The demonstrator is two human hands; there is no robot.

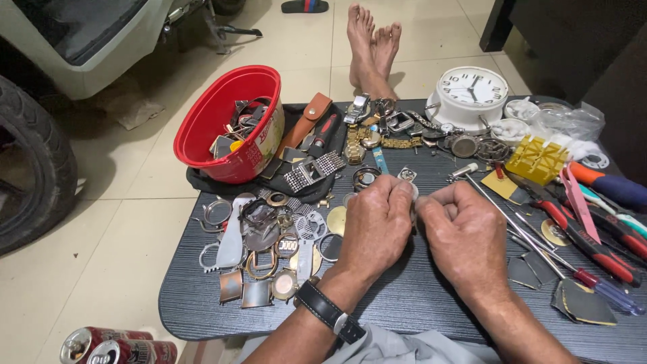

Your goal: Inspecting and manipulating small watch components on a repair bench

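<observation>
- Here, at my far left, I see one dark tyre [30, 168] on the floor and two red drink cans [114, 347] lying by the near-left corner of the table [418, 303].
- One red plastic bowl [226, 125] sits tilted at the table's back-left, on a dark cloth, with loose watch parts inside it.
- In front of the bowl lies a heap of watch cases and rings [263, 249]; too many overlap for me to count them.
- My left hand [374, 226], with one black-strapped wristwatch [330, 311] on the wrist, is curled into a closed grip, fingertips pinching a small pale part [414, 195] that is mostly hidden.
- That part sits between both hands, just above the middle of the table.
- My right hand [465, 236] is also closed, its thumb and forefinger meeting the left hand's on the same part.
- Behind the hands I count one gold-coloured watch [356, 149] and one white round clock [472, 91], among several other watches.
- Two bare feet [372, 40] of another person rest on the floor beyond the table.
- To the right stands one yellow slotted block [537, 160].
- At the right edge lie red-handled pliers [586, 236], one blue-handled screwdriver [610, 293] and pink tweezers [578, 202].
</observation>
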